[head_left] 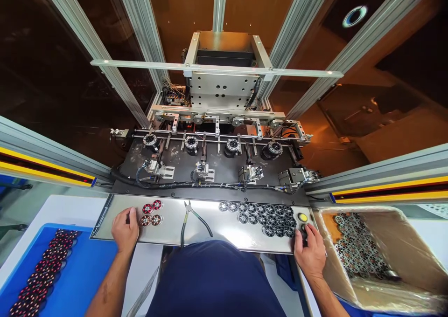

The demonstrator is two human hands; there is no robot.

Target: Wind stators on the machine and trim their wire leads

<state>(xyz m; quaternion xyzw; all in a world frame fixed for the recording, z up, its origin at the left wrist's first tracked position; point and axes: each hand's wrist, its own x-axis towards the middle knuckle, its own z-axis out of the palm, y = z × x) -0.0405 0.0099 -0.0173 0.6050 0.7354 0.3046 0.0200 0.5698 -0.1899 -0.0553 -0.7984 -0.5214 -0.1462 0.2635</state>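
My left hand (126, 231) rests at the left end of the steel panel (210, 210), thumb and loosely bent fingers apart around a small dark spot that I cannot make out. Close beside it lie several round parts with red and copper-coloured segments (147, 208). On the panel's right end, my right hand (311, 251) has its fingers apart over a dark button, partly hidden, just below a yellow button (303, 217). Left of that hand, several dark metal rings with spokes (269, 220) are packed in rows. Green-handled cutting pliers (189, 214) lie spread mid-panel.
Behind the panel stands a machine with several round black fixtures (191, 144) and small clamps. At left, a blue tray (87, 265) bears red-segmented parts. A plastic-lined box (402, 247) at right contains metal rings. Yellow-edged bars (388, 196) flank the opening.
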